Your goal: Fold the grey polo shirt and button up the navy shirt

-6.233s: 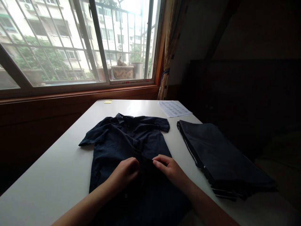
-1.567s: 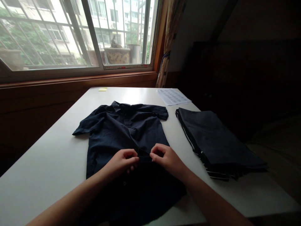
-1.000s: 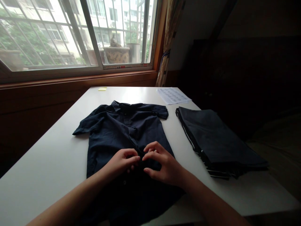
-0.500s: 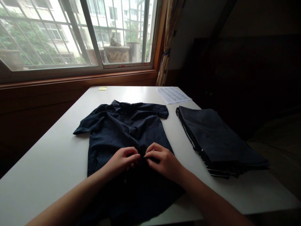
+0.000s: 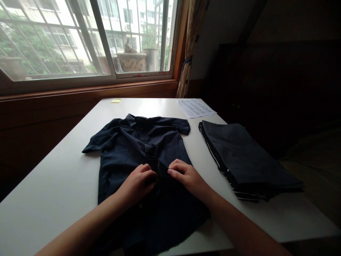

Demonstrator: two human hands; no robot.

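Note:
A dark navy short-sleeved shirt [image 5: 138, 145] lies face up on the white table [image 5: 53, 185], collar toward the window. My left hand [image 5: 138, 183] and my right hand [image 5: 186, 176] meet at the shirt's front opening, about halfway down. Both have their fingers curled and pinch the fabric edges of the placket between them. What sits right under the fingertips is too dark to make out.
A stack of folded dark garments [image 5: 245, 160] lies at the right of the shirt. A printed sheet of paper [image 5: 195, 107] and a yellow sticky note [image 5: 116, 101] lie at the far edge, below the barred window [image 5: 87, 39]. A curtain [image 5: 190, 46] hangs at the window's right.
Both hands have moved slightly up the shirt front along the placket. The right hand opened briefly a second ago and has closed on the fabric again.

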